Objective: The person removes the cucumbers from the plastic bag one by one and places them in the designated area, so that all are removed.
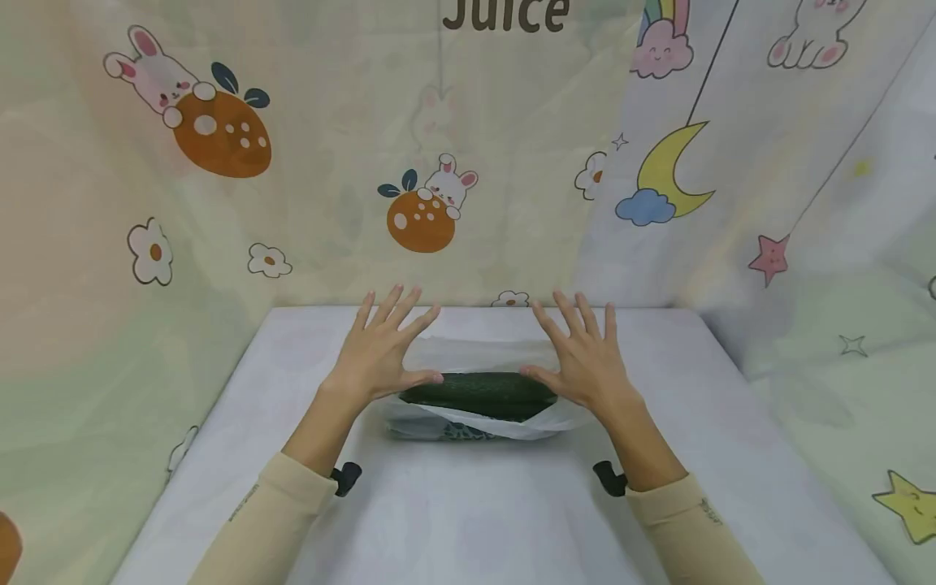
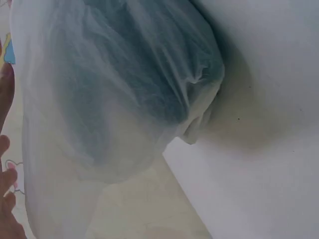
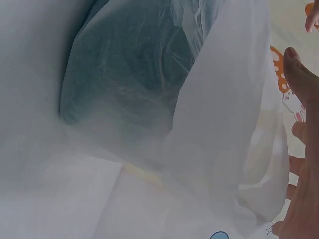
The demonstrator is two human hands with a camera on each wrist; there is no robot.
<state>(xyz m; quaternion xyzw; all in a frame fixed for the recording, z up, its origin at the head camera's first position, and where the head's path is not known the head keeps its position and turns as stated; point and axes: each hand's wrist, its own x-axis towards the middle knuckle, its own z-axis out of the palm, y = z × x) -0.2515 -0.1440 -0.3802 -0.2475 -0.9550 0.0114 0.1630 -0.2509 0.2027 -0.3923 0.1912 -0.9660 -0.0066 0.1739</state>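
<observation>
A dark green cucumber-like vegetable [image 1: 478, 394] lies lengthwise in the mouth of a translucent white plastic bag [image 1: 431, 428] on the table. My left hand [image 1: 376, 349] is spread over the bag's left end, fingers straight and thumb toward the vegetable. Mirroring it, my right hand [image 1: 588, 357] is spread over the right end. Neither hand grips anything; whether the thumbs touch the vegetable I cannot tell. Through the film of the bag [image 2: 129, 64] in the left wrist view, dark green shapes show. Similar shapes show through the bag [image 3: 124, 74] in the right wrist view.
A white-covered table [image 1: 468, 512] carries the bag. Printed cloth [image 1: 329, 187] with cartoon rabbits and flowers hangs behind and along both sides. Black straps or mounts [image 1: 347, 478] sit at both wrists, near the beige sleeves [image 1: 266, 520].
</observation>
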